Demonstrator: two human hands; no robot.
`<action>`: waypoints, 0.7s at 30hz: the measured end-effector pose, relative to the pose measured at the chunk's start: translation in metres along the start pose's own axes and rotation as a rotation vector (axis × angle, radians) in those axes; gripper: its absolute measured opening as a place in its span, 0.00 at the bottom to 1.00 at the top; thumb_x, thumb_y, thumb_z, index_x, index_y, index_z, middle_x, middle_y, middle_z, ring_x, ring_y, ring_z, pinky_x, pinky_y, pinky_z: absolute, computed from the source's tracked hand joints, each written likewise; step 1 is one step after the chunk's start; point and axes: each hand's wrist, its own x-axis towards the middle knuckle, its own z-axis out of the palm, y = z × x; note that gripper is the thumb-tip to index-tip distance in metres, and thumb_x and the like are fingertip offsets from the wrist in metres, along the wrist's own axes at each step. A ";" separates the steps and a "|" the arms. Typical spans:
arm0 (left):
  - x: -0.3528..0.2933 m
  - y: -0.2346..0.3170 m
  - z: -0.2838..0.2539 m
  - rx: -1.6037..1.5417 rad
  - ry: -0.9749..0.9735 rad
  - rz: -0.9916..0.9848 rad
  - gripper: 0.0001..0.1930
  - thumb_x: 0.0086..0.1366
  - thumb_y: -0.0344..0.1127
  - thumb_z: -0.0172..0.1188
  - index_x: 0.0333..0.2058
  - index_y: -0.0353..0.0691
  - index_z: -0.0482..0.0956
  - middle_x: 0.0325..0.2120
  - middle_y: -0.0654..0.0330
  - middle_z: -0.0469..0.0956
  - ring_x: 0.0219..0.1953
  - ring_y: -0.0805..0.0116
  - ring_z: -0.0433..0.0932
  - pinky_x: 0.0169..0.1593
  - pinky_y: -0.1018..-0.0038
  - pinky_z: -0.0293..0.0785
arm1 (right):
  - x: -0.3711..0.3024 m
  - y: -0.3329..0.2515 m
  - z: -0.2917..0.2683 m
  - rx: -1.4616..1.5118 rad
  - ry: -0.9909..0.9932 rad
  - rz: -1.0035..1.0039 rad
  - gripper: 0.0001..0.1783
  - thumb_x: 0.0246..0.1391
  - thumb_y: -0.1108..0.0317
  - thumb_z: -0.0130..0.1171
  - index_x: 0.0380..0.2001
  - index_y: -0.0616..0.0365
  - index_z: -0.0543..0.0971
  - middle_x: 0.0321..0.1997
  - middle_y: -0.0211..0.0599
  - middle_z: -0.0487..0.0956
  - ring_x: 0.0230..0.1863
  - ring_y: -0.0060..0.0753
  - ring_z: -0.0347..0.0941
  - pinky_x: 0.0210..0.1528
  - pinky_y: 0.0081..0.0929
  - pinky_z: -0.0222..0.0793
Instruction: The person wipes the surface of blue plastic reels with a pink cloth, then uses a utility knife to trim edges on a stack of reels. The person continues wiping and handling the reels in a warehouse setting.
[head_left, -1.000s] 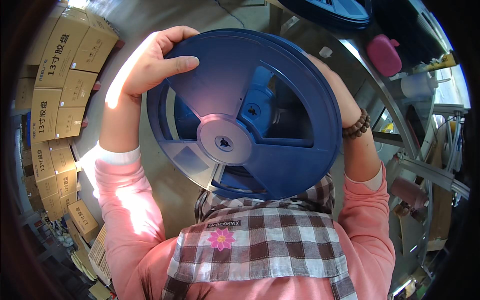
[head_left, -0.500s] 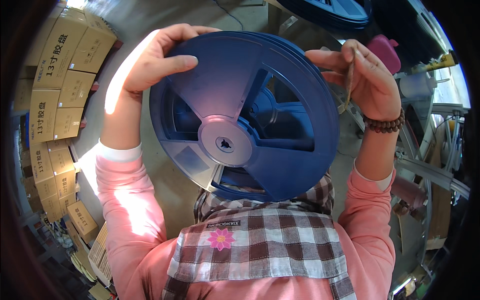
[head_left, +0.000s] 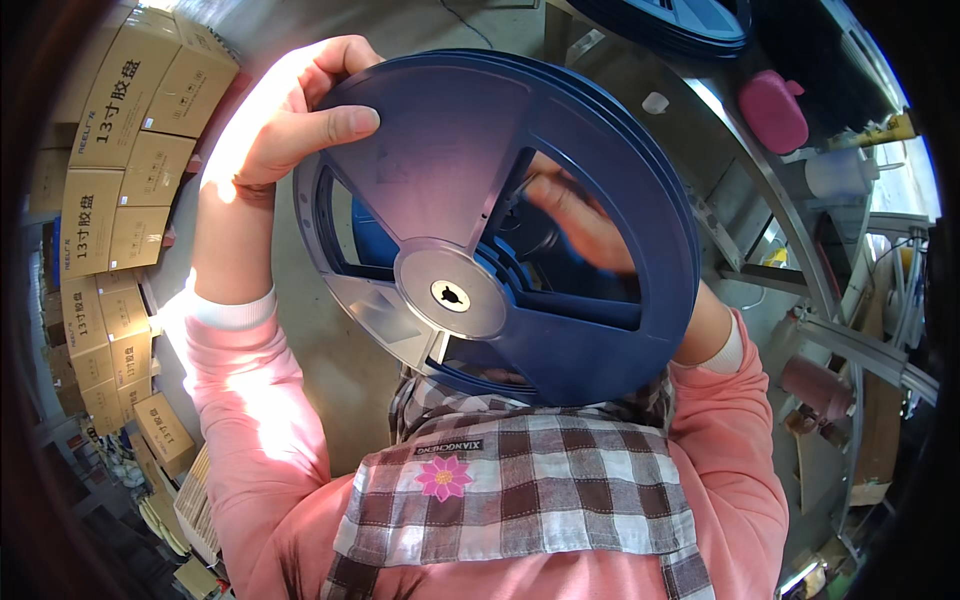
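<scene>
Several blue plastic reels [head_left: 590, 350], stacked face to face, stand tilted in front of my checked apron [head_left: 520, 480]. Their lower rim rests at my lap. My left hand [head_left: 300, 120] grips the upper left rim, its thumb pressed on the front face and its fingers over the edge. Through the right cut-out of the front reel I see my right hand [head_left: 590, 230] behind or inside the stack. Its fingers look bent together near the hub; the reel hides part of them, and whatever they hold cannot be made out.
Brown cartons [head_left: 120, 100] are piled along the left side. More blue reels [head_left: 690, 40] lie on a metal-edged bench at the top right, near a pink case [head_left: 770, 110] and a small white piece [head_left: 655, 103]. A pink bottle [head_left: 815, 385] is at the far right.
My right hand, which pinched a thin brownish strip beside the right rim, has moved left and down behind the front reel. The reels have shifted slightly; my left hand keeps its grip.
</scene>
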 end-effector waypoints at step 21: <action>0.015 -0.032 0.004 -0.112 0.007 -0.028 0.25 0.56 0.30 0.67 0.52 0.32 0.73 0.41 0.61 0.80 0.43 0.75 0.78 0.51 0.78 0.74 | -0.006 0.009 -0.081 -1.176 0.108 0.153 0.13 0.64 0.61 0.52 0.42 0.60 0.77 0.53 0.51 0.75 0.60 0.51 0.67 0.61 0.48 0.61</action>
